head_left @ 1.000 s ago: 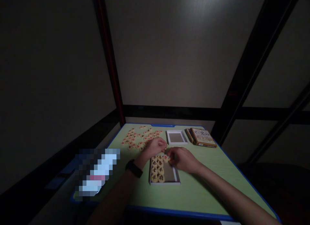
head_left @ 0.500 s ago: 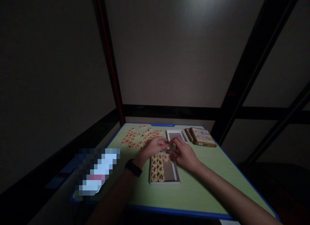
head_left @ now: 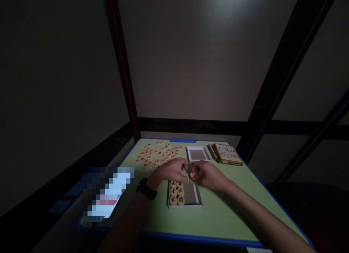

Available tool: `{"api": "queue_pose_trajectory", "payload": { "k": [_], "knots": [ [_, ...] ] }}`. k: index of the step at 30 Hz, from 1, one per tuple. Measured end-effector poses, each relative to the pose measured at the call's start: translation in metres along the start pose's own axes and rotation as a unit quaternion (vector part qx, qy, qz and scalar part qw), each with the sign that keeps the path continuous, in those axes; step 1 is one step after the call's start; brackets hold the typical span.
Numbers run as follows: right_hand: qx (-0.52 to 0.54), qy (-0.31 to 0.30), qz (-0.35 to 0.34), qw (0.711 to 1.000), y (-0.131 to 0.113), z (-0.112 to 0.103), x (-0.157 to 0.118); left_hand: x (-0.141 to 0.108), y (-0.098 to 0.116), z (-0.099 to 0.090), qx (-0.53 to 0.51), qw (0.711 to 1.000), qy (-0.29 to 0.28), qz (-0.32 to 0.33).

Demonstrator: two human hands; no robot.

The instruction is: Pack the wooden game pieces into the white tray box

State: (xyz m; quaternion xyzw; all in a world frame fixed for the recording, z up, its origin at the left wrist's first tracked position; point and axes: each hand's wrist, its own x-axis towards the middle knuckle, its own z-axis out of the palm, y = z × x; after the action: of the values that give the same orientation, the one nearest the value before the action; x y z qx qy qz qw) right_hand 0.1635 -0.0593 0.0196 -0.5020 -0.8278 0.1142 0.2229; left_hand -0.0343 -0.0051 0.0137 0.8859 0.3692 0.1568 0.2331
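Observation:
An open box (head_left: 185,206) on the green table holds round wooden pieces with black characters (head_left: 173,200) in its left part; its right part shows bare brown bottom. My left hand (head_left: 174,170), with a black band at the wrist, is over the box's far edge, thumb and fingers curved, fingertips by a piece there. Just right of it, my right hand (head_left: 205,174) pinches a round piece (head_left: 192,175) at the box's far right corner. The pieces in the far row are partly hidden by my hands.
Many loose pieces (head_left: 163,155) with mostly red characters lie at the back left. Beyond my hands sits a white-rimmed tray (head_left: 198,148). Printed boxes (head_left: 228,154) are at the back right. A pixelated bright device (head_left: 114,195) lies at the left edge.
Both hands have moved nearer, from beyond the box to over its far edge. My left hand now covers more of the far row.

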Motion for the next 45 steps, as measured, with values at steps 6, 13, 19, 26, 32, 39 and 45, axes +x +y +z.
{"api": "queue_pose_trajectory", "payload": {
  "k": [6, 13, 19, 26, 32, 39, 45],
  "knots": [
    [-0.005, -0.034, -0.010, 0.999, -0.007, 0.005, -0.001, 0.000, 0.010, 0.010, 0.114, 0.993, -0.016, 0.002],
    [0.034, -0.027, -0.010, 0.999, -0.005, 0.003, 0.000, 0.002, 0.016, 0.017, 0.104, 0.995, -0.002, 0.005],
    [0.080, -0.040, 0.020, 0.996, -0.003, -0.007, 0.001, 0.002, 0.016, 0.018, 0.067, 0.998, 0.003, 0.004],
    [0.076, 0.036, 0.051, 0.995, 0.006, -0.009, 0.006, 0.001, 0.018, 0.021, 0.056, 0.998, 0.020, 0.008],
    [0.054, 0.030, 0.037, 0.997, 0.006, -0.007, 0.005, 0.000, 0.016, 0.020, 0.046, 0.999, 0.013, 0.007],
    [0.071, -0.038, 0.013, 0.997, 0.000, -0.011, 0.001, -0.001, 0.014, 0.009, 0.076, 0.997, -0.010, 0.000],
    [0.055, -0.047, -0.001, 0.997, -0.003, -0.009, -0.001, 0.000, 0.012, 0.009, 0.088, 0.996, -0.023, 0.001]
  ]
}}
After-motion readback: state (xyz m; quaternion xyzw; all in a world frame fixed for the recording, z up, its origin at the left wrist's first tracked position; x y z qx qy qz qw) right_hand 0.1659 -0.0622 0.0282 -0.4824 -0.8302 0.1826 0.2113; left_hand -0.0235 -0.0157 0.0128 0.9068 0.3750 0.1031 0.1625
